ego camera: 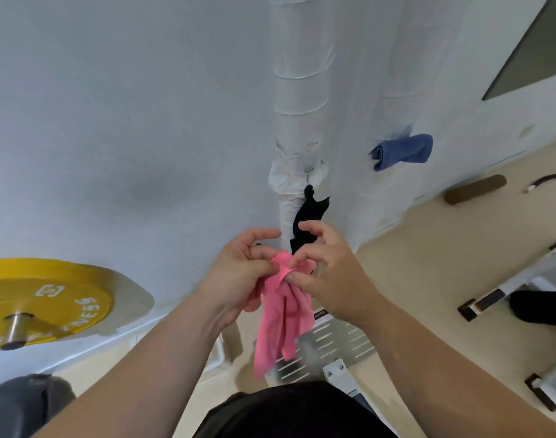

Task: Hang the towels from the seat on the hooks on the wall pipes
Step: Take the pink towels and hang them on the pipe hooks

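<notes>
Now pink towel pinched between both hands.

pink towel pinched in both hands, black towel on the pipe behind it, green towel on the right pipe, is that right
Not quite: in the head view the right pipe holds a blue towel, not a green one. The rest holds: the left hand and right hand pinch the pink towel, and the black towel hangs on the pipe behind it.
</notes>
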Available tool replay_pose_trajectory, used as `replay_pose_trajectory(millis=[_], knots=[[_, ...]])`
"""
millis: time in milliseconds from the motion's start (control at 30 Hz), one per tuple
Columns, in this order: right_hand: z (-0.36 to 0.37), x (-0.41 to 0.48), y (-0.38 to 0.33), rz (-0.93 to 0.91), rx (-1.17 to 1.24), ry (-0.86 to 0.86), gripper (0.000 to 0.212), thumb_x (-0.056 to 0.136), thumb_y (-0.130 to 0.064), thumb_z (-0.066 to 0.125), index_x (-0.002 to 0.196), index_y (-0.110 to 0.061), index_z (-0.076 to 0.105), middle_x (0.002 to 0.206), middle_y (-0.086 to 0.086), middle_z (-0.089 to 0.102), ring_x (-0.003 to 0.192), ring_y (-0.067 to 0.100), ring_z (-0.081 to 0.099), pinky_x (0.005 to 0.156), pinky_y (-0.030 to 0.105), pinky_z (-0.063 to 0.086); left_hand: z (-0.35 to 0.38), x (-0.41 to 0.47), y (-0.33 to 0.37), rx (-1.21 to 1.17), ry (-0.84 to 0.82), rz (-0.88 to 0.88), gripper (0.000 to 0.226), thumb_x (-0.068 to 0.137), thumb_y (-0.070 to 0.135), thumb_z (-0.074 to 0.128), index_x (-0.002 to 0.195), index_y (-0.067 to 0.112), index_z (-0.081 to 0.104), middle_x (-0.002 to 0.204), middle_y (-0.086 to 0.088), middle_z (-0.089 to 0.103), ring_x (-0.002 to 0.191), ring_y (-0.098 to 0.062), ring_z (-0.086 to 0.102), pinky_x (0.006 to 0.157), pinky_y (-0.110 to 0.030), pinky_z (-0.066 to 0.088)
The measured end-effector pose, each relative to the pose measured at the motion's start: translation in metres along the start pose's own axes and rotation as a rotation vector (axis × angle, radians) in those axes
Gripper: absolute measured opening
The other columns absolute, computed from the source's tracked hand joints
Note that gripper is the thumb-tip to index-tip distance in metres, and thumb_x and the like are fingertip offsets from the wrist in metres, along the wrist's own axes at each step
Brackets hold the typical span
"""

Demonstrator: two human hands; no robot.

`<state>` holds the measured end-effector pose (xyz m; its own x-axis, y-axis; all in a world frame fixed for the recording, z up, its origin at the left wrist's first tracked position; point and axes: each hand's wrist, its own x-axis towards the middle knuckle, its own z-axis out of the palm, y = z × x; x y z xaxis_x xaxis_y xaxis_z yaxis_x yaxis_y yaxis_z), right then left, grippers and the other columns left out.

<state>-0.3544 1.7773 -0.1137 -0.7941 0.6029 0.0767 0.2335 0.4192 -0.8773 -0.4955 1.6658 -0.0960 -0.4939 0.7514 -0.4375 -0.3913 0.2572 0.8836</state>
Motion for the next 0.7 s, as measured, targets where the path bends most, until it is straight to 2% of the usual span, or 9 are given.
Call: replay_pose_trajectory(millis=[67,133,200,333,400,467,533,600,700], knots=[[-0.013,0.006,0.005,-0.031,0.073,-0.061,0.015,0.075,-0.02,0.081,0.073,-0.029,0.069,0.125,-0.008,0.062,0.124,0.002,0.053,0.103,0.022,0.042,0.011,-0.001,0.005,0.045,-0.014,0.026,0.051,0.076,-0.013,0.061,0.119,0.014,0.062,0.091,-0.015,0.072,0.055,-0.019,0.048,0.056,-0.031,0.019],[-0.024,0.012,0.01,-0.046,0.126,-0.061,0.009,0.076,-0.021,0.077,0.075,-0.025,0.069,0.09,-0.008,0.072,0.097,0.008,0.066,0.085,0.027,0.05,0.019,-0.002,0.011,0.073,-0.008,0.074,0.046,0.084,-0.022,0.055,0.121,0.005,0.056,0.092,-0.019,0.071,0.046,-0.02,0.053,0.043,-0.018,0.033],[-0.031,0.017,0.015,-0.035,0.179,-0.04,0.005,0.078,-0.018,0.075,0.077,-0.019,0.07,0.073,-0.01,0.068,0.075,0.006,0.063,0.072,0.023,0.048,0.023,-0.003,0.013,0.084,-0.015,0.115,0.045,0.085,-0.026,0.051,0.12,0.003,0.056,0.09,-0.021,0.069,0.045,-0.017,0.056,0.038,-0.018,0.04],[-0.037,0.026,0.016,0.008,0.27,0.05,0.008,0.085,-0.003,0.074,0.081,-0.009,0.07,0.074,-0.001,0.068,0.071,0.008,0.061,0.071,0.024,0.051,0.019,-0.001,0.007,0.188,-0.038,0.098,0.031,0.084,-0.019,0.06,0.111,-0.003,0.064,0.071,-0.016,0.065,0.05,-0.02,0.061,0.048,-0.023,0.048],[-0.04,0.03,0.015,0.034,0.333,0.146,0.012,0.087,0.002,0.071,0.081,-0.008,0.069,0.073,-0.001,0.068,0.069,0.006,0.062,0.069,0.02,0.051,0.012,0.002,0.003,0.25,-0.048,0.088,0.017,0.082,-0.001,0.071,0.098,-0.005,0.068,0.076,-0.028,0.07,0.065,-0.03,0.066,0.067,-0.035,0.05],[-0.044,0.032,0.017,0.064,0.361,0.214,0.015,0.089,0.001,0.07,0.081,-0.012,0.069,0.073,-0.005,0.067,0.069,0.005,0.062,0.068,0.02,0.051,0.004,0.008,-0.001,0.229,-0.02,0.092,0.027,0.078,0.016,0.075,0.089,-0.008,0.067,0.077,-0.028,0.07,0.071,-0.037,0.061,0.075,-0.045,0.045],[-0.045,0.033,0.02,0.079,0.278,0.227,0.017,0.089,-0.004,0.071,0.079,-0.017,0.067,0.081,-0.007,0.066,0.074,0.004,0.06,0.072,0.017,0.048,0.0,0.014,-0.002,0.187,0.039,0.117,0.032,0.079,0.022,0.078,0.086,-0.007,0.068,0.074,-0.022,0.065,0.069,-0.034,0.059,0.076,-0.047,0.043],[-0.043,0.031,0.021,0.084,0.12,0.24,0.018,0.086,-0.007,0.072,0.075,-0.019,0.064,0.092,-0.005,0.059,0.084,0.001,0.058,0.078,0.008,0.042,0.001,0.019,0.002,0.181,0.075,0.153,0.02,0.089,0.018,0.074,0.084,-0.001,0.073,0.073,-0.019,0.064,0.064,-0.029,0.06,0.074,-0.045,0.043],[-0.04,0.024,0.013,0.079,0.037,0.238,0.021,0.084,-0.005,0.069,0.071,-0.016,0.057,0.081,-0.005,0.056,0.076,0.004,0.053,0.07,0.01,0.04,0.005,0.029,0.008,0.174,0.13,0.198,0.023,0.099,0.016,0.061,0.085,0.006,0.077,0.074,-0.016,0.067,0.068,-0.027,0.058,0.073,-0.043,0.045]])
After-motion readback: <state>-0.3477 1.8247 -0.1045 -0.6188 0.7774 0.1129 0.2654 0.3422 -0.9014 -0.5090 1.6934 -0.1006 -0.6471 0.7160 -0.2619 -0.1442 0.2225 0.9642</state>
